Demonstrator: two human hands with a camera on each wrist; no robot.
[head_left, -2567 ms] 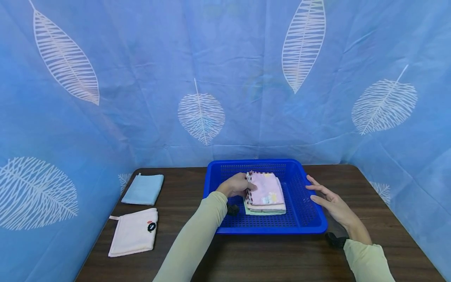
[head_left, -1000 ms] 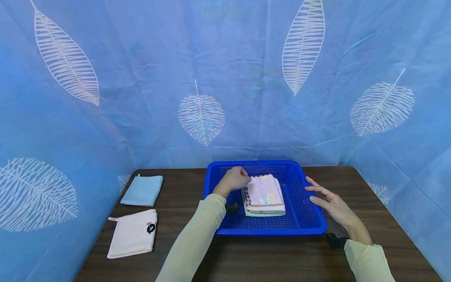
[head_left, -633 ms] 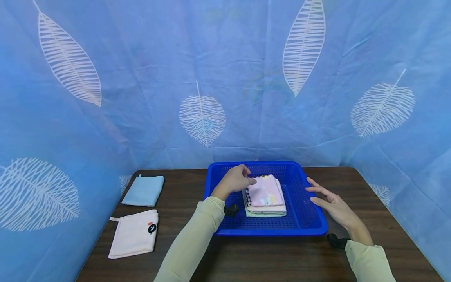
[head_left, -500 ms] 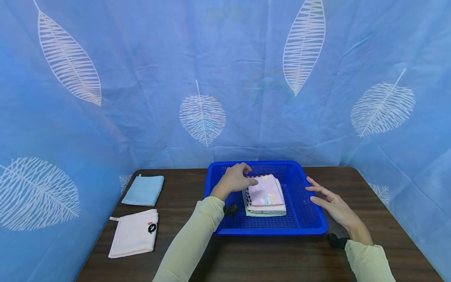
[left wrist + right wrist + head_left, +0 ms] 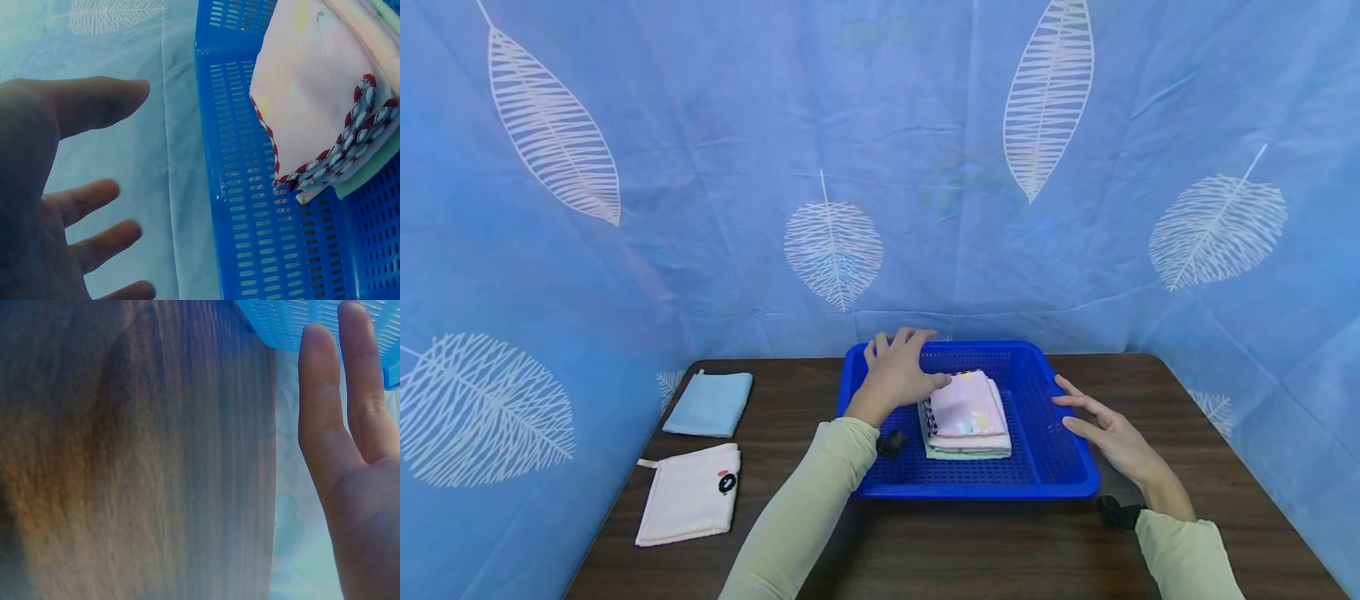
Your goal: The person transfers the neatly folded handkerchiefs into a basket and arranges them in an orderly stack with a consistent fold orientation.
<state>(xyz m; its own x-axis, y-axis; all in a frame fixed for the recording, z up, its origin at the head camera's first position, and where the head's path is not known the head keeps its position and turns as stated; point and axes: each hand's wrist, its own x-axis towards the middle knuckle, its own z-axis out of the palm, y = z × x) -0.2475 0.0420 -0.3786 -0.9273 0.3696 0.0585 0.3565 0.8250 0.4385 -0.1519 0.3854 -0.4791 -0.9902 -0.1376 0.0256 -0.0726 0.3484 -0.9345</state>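
A blue plastic basket (image 5: pixel 1060 475) (image 5: pixel 262 250) stands on the dark wooden table (image 5: pixel 970 550). Inside it lies a stack of folded cloths (image 5: pixel 966 412) (image 5: pixel 312 106), a pink one on top and a green one at the bottom. My left hand (image 5: pixel 898 371) (image 5: pixel 69 187) hovers over the basket's left rear part, fingers spread and holding nothing, its thumb beside the stack's left edge. My right hand (image 5: pixel 1108 433) (image 5: pixel 350 437) lies with straight fingers against the basket's right rim.
Two folded cloths lie at the table's left: a light blue one (image 5: pixel 709 403) at the back and a white one with a small dark motif (image 5: pixel 688 493) nearer me. Blue leaf-print curtain (image 5: pixel 880 167) walls the table on three sides.
My left hand has let go of the stack's left edge, lifted and spread its fingers above the basket's rear left. The right hand stays at the rim.
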